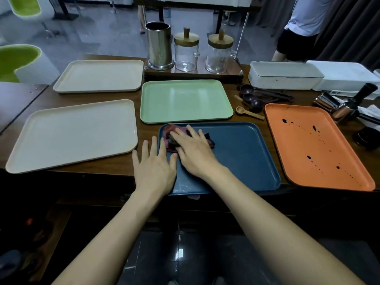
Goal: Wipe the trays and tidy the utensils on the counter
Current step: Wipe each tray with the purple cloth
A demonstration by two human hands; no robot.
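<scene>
Right hand (pixel 192 150) flat — presses cloth (pixel 170 138) on blue tray (pixel 242 157).

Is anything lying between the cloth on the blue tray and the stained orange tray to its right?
Nothing visible does. From the cloth under the right hand, only bare blue tray, its rim and a strip of counter lead to the orange tray.

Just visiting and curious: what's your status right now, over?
Right hand flat on crumpled purple cloth, on dark blue plastic tray. Left hand open, pressing tray's left edge. Orange plastic tray stained; nothing blocking.
</scene>
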